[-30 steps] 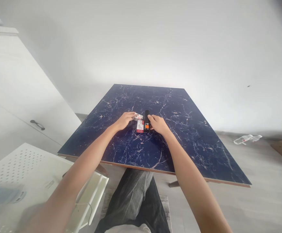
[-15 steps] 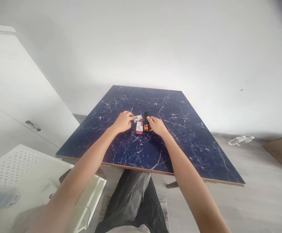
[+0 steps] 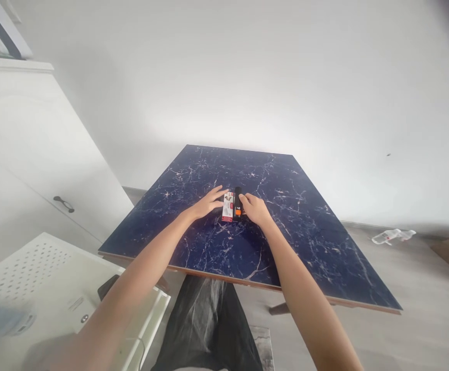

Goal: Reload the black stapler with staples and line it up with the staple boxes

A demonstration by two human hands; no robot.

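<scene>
Cabinet [image 3: 35, 170] and a white perforated stand [image 3: 54, 278] sit off to my left, well apart from the work, so nothing there gets in my way. Moving right, my left hand [image 3: 208, 202] lies flat on the table [image 3: 193, 242] with the fingers spread and loose, gripping nothing; its fingertips touch the left edge of a small red and white box [image 3: 228, 206] near the middle of the tabletop. Just beside the box, touching or nearly so, lies a black stapler with an orange patch [image 3: 238, 204]. My right hand [image 3: 256, 209] comes at the stapler from the right, fingers curled around its near end; whether they are fully clamped or only resting I cannot tell from here. To handle this well, I judge I should keep the left fingertips pressing lightly so the box does not skid on the glossy surface, and take the stapler by its sides, not its top, keeping it level. Far right, on the floor, lies a clear bottle [image 3: 393, 235].
</scene>
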